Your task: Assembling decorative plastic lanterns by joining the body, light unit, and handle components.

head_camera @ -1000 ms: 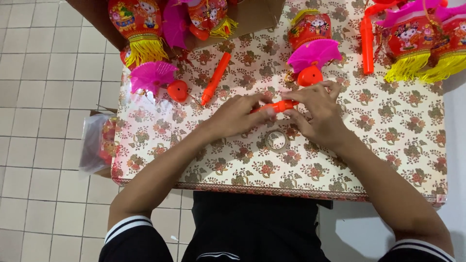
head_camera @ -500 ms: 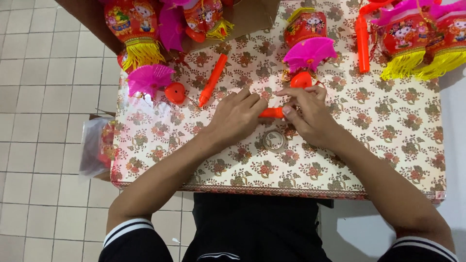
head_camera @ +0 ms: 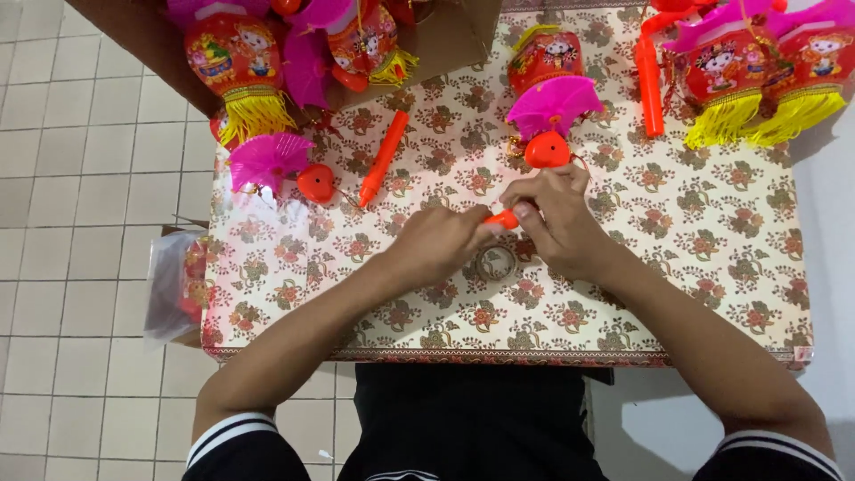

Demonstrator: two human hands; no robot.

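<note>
My left hand (head_camera: 443, 243) and my right hand (head_camera: 554, 220) meet over the middle of the table, both gripping a short orange plastic stick (head_camera: 500, 218) between their fingertips. Most of the stick is hidden by the fingers. Just below the hands lies a roll of clear tape (head_camera: 495, 264). Right above my right hand sits a red lantern with a pink fan-shaped top and an orange heart-shaped base (head_camera: 550, 107).
The table wears a floral cloth (head_camera: 712, 249). Another orange stick (head_camera: 384, 158) lies left of centre, next to a pink fan with an orange heart piece (head_camera: 272, 165). Red tasselled lanterns fill a cardboard box (head_camera: 445, 40) top left and crowd the top right (head_camera: 757, 71). A plastic bag (head_camera: 174, 285) hangs off the left edge.
Both hands have turned and shifted slightly with the orange stick; less of the stick shows now. The camera view has drifted a little.
</note>
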